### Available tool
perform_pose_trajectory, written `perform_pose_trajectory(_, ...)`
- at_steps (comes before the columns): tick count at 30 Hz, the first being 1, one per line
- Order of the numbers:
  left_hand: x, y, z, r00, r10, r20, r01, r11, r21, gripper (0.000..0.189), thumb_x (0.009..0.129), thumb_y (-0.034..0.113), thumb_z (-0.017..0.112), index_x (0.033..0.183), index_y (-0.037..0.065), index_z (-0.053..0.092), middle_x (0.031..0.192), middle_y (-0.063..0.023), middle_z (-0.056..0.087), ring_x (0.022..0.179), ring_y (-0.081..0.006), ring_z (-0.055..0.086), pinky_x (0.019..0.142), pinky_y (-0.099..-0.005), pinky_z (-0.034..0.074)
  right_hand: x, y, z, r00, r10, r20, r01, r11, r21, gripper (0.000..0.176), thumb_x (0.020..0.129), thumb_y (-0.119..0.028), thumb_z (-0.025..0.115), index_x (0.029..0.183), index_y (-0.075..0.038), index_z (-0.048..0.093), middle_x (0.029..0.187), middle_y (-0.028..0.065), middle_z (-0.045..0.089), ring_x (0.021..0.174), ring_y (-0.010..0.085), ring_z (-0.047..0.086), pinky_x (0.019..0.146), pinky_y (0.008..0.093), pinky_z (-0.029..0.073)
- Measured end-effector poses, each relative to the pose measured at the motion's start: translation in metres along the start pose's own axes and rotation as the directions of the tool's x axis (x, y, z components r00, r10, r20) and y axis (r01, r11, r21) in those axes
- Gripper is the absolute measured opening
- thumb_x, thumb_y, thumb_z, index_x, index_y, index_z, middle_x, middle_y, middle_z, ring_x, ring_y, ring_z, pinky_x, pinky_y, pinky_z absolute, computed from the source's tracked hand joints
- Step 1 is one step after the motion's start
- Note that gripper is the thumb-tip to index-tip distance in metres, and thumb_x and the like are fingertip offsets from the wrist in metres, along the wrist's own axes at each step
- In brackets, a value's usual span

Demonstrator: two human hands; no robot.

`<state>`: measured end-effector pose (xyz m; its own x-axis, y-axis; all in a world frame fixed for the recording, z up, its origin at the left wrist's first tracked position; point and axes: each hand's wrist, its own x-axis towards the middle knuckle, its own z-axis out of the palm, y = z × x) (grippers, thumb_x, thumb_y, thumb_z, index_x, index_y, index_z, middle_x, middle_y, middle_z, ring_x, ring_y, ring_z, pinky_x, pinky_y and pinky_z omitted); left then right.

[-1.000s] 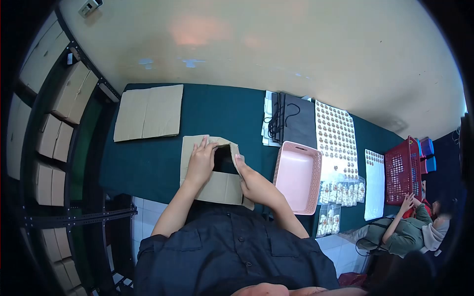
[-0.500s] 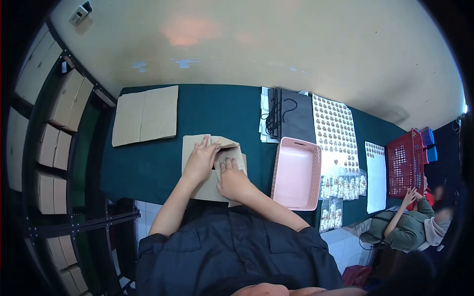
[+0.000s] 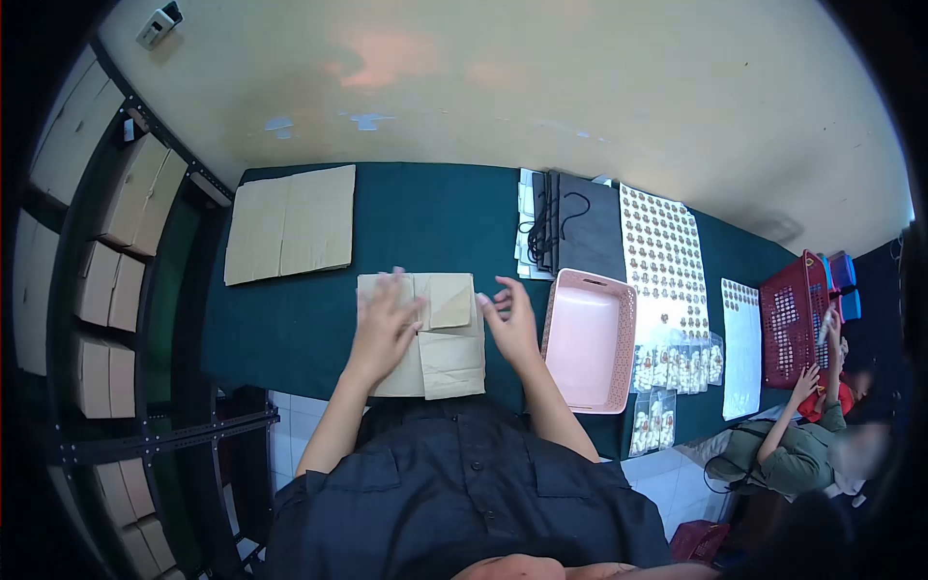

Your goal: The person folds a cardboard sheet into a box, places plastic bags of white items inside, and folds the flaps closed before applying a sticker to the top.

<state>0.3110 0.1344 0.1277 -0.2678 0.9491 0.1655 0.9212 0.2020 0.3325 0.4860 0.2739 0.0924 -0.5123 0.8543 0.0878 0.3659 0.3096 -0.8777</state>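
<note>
In front of me lies a folded cardboard box (image 3: 452,362), its flaps lapping over one another near the middle. My left hand (image 3: 387,321) is over the box's left half with fingers spread, a little blurred by motion. Just off the right edge of the cardboard is my right hand (image 3: 510,317), fingers apart and nothing in them. A pink plastic basket (image 3: 548,348) stands to the right of that hand.
Flat cardboard (image 3: 290,224) lies at the back left. Black bags with cords (image 3: 590,217), a sticker sheet (image 3: 662,256) and small filled packets (image 3: 677,365) are beyond the basket. A red basket (image 3: 783,333) and a seated person (image 3: 788,454) are far right; box shelves (image 3: 106,285) stand left.
My right hand has lifted off the cardboard and moved right. The raised flap at the top now lies flat. My left hand has loosened, its fingers spreading.
</note>
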Motion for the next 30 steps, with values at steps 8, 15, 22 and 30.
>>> perform_pose_trajectory(8,-0.042,-0.055,0.037,0.770,-0.517,0.374,0.604,0.398,-0.690,0.066,0.089,0.040,0.053,0.133,-0.004,0.033,0.128,-0.0224,0.047,0.120,-0.0301,0.044,0.101,-0.0339,0.032,0.000,0.026,0.009,0.830,0.169,0.531,-0.370,0.880,0.298,0.061,0.090,-0.020,0.051,0.140,-0.001,0.023,0.133,0.0129,0.041,0.118,0.0193,0.043,0.098,0.0285,0.033)
perform_pose_trajectory(15,-0.030,-0.018,-0.034,0.924,-0.308,-0.228,-0.157,0.238,-0.959,0.081,0.084,0.057,0.037,0.138,-0.003,0.027,0.143,-0.0164,0.029,0.134,-0.0244,0.025,0.108,-0.0378,0.019,0.013,-0.036,-0.056,0.973,-0.096,0.210,-0.130,0.524,0.842,0.062,0.090,-0.037,0.038,0.138,0.002,0.027,0.142,0.0160,0.031,0.132,0.0227,0.030,0.107,0.0342,0.021)
perform_pose_trajectory(22,-0.026,-0.047,0.009,0.941,-0.336,0.030,0.023,-0.027,-0.999,0.093,0.079,0.064,0.047,0.139,-0.002,0.023,0.144,-0.0148,0.026,0.134,-0.0245,0.022,0.107,-0.0361,0.019,0.008,-0.024,-0.050,0.902,-0.051,0.430,-0.241,0.766,0.596,0.079,0.089,-0.059,0.033,0.141,-0.001,0.021,0.145,0.0127,0.023,0.135,0.0234,0.019,0.109,0.0337,0.015)
perform_pose_trajectory(30,-0.051,-0.054,0.075,0.957,-0.245,0.158,0.146,-0.068,-0.987,0.112,0.068,0.067,0.059,0.144,0.006,0.003,0.149,-0.0143,0.008,0.138,-0.0257,0.007,0.110,-0.0376,0.012,-0.004,0.025,-0.022,0.747,0.055,0.663,-0.474,0.744,0.472,0.090,0.084,-0.061,0.042,0.144,-0.007,0.001,0.149,0.0127,0.010,0.137,0.0236,0.012,0.108,0.0345,0.015)
